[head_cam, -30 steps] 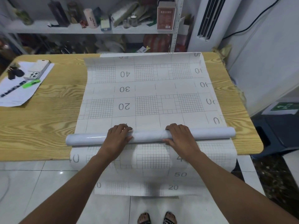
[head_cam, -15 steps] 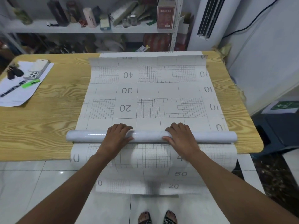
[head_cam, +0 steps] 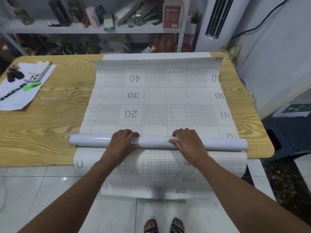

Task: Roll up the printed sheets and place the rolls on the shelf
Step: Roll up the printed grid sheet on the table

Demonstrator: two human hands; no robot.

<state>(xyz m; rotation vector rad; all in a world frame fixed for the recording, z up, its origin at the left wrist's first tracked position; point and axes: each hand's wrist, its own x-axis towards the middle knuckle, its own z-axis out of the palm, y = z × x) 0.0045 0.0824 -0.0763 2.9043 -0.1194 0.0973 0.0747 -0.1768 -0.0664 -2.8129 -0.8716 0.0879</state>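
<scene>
The printed sheet (head_cam: 156,98) lies down the middle of the frame on a wooden table (head_cam: 42,132). Its near part is wound into a roll (head_cam: 154,142) that lies crosswise just inside the table's near edge. The roll's left end stops over bare wood and its right end sits near the table's rounded lower-right corner. Beyond the roll, flat paper runs to the far edge, where its end lifts in a shallow curl and a plain white strip shows past it. Below the roll, more printed paper hangs over the near edge toward the tiled floor (head_cam: 33,190). Bare tabletop lies open on both sides of the sheet, wider on the left.

The paper is white and matte, printed with grey grid squares and large numerals. The roll is a long, even tube with a glossy, slightly bluish outer face. The table is yellow with a strong wood grain.

In the upper left, well apart from the sheet, a phone (head_cam: 38,73), a green marker (head_cam: 32,86) and dark keys (head_cam: 14,75) lie on a loose paper (head_cam: 16,101). A cluttered shelf (head_cam: 84,29) crosses the top of the frame.

Both arms reach in from the bottom corners. The left hand (head_cam: 122,143) and right hand (head_cam: 188,143) grip the roll's middle, well apart from each other. Each hand's fingers are held close together and curled over the top of the tube, with the thumb on the near side.
</scene>
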